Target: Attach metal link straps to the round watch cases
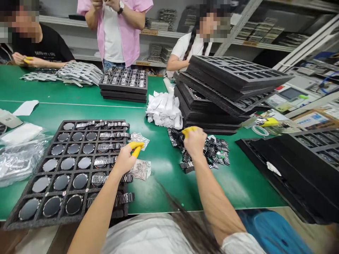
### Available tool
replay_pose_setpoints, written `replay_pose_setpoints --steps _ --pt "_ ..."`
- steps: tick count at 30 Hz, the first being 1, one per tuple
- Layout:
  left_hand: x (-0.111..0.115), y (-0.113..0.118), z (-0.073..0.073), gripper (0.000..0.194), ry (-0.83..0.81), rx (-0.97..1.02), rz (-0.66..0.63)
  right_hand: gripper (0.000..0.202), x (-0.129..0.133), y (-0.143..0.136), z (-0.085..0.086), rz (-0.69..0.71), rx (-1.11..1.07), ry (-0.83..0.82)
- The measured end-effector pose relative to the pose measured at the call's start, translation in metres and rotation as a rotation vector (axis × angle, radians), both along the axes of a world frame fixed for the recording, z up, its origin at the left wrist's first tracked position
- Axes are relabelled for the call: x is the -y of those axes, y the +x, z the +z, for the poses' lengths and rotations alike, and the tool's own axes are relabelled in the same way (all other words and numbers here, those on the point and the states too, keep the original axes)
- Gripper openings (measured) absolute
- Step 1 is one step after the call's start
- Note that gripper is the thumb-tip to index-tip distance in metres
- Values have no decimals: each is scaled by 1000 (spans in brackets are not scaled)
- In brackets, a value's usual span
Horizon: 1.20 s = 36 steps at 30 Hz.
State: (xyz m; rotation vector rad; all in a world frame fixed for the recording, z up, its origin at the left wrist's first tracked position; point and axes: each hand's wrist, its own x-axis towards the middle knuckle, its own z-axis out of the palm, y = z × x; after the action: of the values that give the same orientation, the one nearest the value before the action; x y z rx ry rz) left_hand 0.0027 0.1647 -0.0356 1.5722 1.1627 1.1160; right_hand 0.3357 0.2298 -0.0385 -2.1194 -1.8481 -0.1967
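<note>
My left hand (126,157), with yellow finger covers, is over the right edge of a black foam tray (60,141). Its thumb and forefinger come together above small clear bags of metal pins (141,170); whatever lies between the tips is too small to make out. Round watch heads (68,163) fill the tray's left columns, and dark metal links (103,161) lie across its right side. Over a heap of black metal watch straps (220,151), my right hand (194,140) is closed on a dark watch strap (181,137), its fingers partly hidden.
Stacked black foam trays (212,106) lean behind the heap, beside white wrapped pieces (164,109). More trays (296,162) lie at the right edge. Plastic bags (21,158) are at left. Several people are across the green table (169,190); a blue stool (275,231) is below.
</note>
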Motion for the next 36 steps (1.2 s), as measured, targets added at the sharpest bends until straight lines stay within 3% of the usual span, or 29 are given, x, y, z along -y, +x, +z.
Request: replay_pose_setpoints --steps 3,6,9,12,14,15,17,20,24,29,32,36 --pt "3 2 2 26 51 -4 -3 33 21 1 50 -22 -135 179" --pt "8 5 7 35 133 12 -74 28 53 -17 96 226 -340 137" --pt "14 10 12 56 32 97 -282 23 79 -53 110 518 -552 7" --pt "19 11 15 43 -277 207 -563 24 90 -89 81 666 -678 -78" --pt "19 10 16 39 -429 293 -615 27 93 -104 48 620 -783 -91" --pt "18 8 16 41 -459 350 -578 30 94 -109 30 575 -823 -94" --pt "15 5 18 43 -444 497 -434 28 99 -115 -2 618 -755 -255" --pt "11 3 20 47 -399 680 -285 20 107 -122 -29 734 -395 -451" --pt "9 5 19 52 -364 752 -230 26 111 -135 -35 763 -71 -461" --pt "10 4 21 51 -417 721 -182 18 109 -142 -31 794 34 -479" --pt "10 4 21 47 -462 738 -175 12 106 -133 -33 798 -35 -527" --pt "10 5 19 48 -511 711 -207 11 99 -115 -37 788 -360 -603"
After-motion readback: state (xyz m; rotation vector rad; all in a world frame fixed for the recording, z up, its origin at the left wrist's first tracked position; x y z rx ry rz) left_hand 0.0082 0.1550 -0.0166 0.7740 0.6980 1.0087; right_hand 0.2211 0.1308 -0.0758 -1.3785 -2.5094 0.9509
